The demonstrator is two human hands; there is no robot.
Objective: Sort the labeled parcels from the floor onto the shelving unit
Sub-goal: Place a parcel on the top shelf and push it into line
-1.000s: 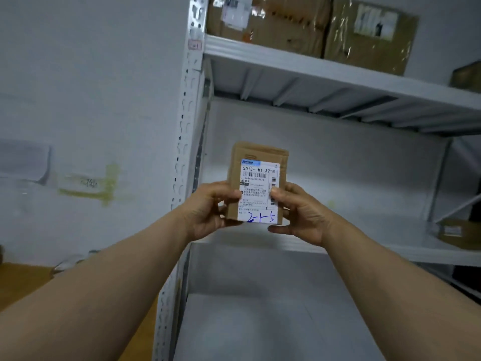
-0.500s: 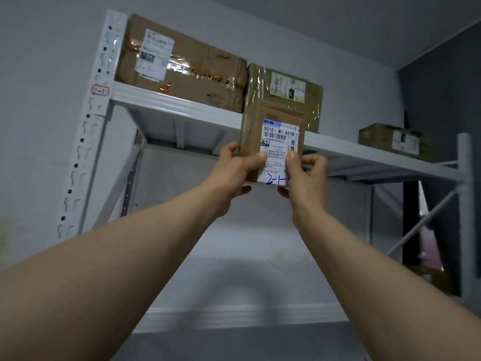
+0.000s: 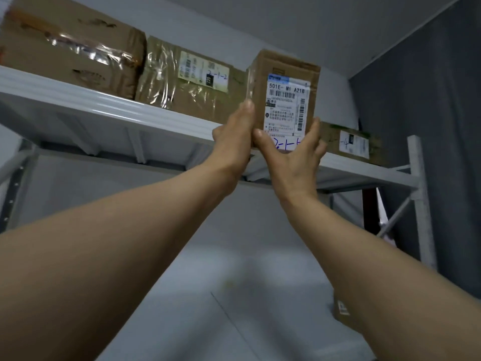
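Brown cardboard fills the top shelf (image 3: 104, 106): three boxes stand on it, a large taped box (image 3: 67, 48) farthest left of the grips, a box in shiny film (image 3: 187, 84) with a white label just left of the left grip, and a low small box (image 3: 351, 145) just right of the right grip. In the gap between the last two, above both grips, is the parcel (image 3: 285, 95), one only, upright with its long axis vertical. Its white labelled face is turned toward the camera and the print reads the right way up; blue handwriting at the label's foot is partly covered by the right grip. Its base is about level with the shelf's front edge, and whether it rests on the shelf cannot be told. The left grip (image 3: 234, 136) lies flat against the parcel's left side, fingers straight and pointing up. The right grip (image 3: 294, 156) holds the parcel's bottom end, thumb on the front face and fingers up its right side. Well below the right grip, one more brown carton (image 3: 341, 312) shows partly behind the right forearm. A white upright post (image 3: 421, 204) stands to the right of both grips
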